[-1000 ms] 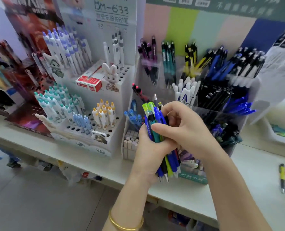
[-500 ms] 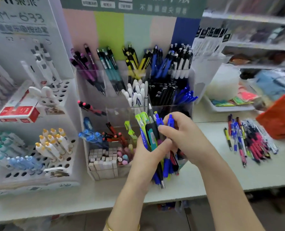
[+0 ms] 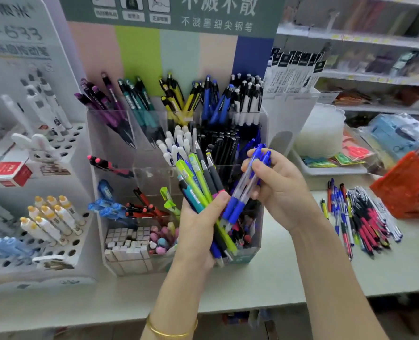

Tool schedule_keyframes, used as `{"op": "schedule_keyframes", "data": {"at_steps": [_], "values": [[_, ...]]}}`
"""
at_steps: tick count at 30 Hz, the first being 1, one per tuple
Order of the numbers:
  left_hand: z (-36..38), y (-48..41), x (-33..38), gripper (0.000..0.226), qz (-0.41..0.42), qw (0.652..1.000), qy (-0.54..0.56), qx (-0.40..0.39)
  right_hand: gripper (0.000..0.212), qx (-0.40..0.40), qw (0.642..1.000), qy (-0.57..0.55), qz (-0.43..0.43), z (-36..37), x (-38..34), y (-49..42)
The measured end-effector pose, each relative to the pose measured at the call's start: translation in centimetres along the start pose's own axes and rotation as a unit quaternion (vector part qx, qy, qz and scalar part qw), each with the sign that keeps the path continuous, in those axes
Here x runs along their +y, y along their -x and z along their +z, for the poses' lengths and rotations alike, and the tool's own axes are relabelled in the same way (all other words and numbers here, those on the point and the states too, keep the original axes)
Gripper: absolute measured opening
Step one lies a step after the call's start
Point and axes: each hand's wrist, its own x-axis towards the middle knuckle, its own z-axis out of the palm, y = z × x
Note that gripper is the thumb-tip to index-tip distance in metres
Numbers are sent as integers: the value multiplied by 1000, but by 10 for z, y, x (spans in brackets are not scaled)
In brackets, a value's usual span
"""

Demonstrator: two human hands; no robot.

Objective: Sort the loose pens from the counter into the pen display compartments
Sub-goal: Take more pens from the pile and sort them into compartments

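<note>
My left hand grips a mixed bundle of pens, lime green, teal, black and blue, in front of the clear pen display. My right hand pinches a few blue clear-barrelled pens, pulled slightly apart from the bundle on its right side. The display's compartments hold purple, teal, yellow, blue, white and black pens sorted by colour. A pile of loose pens lies on the counter to the right.
A white holed stand with a rabbit figure and correction pens stands to the left. An orange basket and a white tray sit behind the loose pile. Erasers fill the display's lower left bins. Shelves run at the back right.
The view swung right, bringing the loose pile on the counter into sight. My right hand drew the blue pens out to the right of the bundle in my left hand.
</note>
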Motion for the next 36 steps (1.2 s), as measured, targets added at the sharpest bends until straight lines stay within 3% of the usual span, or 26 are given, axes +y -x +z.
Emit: {"op": "schedule_keyframes", "data": {"at_steps": [3, 5, 8, 13, 18, 21, 24, 27, 32, 36], "values": [[0, -3, 1, 58, 9, 1000, -12, 16, 9, 108, 990, -18, -89, -19, -11, -21], [-1, -5, 1, 53, 15, 1000, -10, 26, 8, 180, 970, 51, -155, -31, -10, -33], [2, -6, 2, 63, 24, 999, -28, 20, 13, 224, 930, 158, -244, -33, 1, -43], [9, -6, 1, 42, 24, 999, -28, -1, 20, 237, 876, 253, -336, -27, 18, -47], [11, -4, 2, 55, 29, 999, -34, -31, 21, 220, 833, 329, -387, -23, 21, -50], [12, -2, 3, 51, 29, 998, -33, -44, 30, 192, 814, 392, -384, -15, 25, -56], [11, -3, 3, 44, 27, 998, -28, -58, 53, 205, 740, 488, -414, -12, 26, -64], [9, -3, 4, 47, 25, 997, -20, -65, 42, 253, 672, 553, -423, -16, 28, -73], [6, -2, 4, 58, 22, 996, -19, -82, 40, 276, 622, 583, -445, -17, 38, -80], [6, -1, 6, 56, 25, 996, -9, -86, 38, 256, 609, 600, -451, -16, 35, -81]]}}
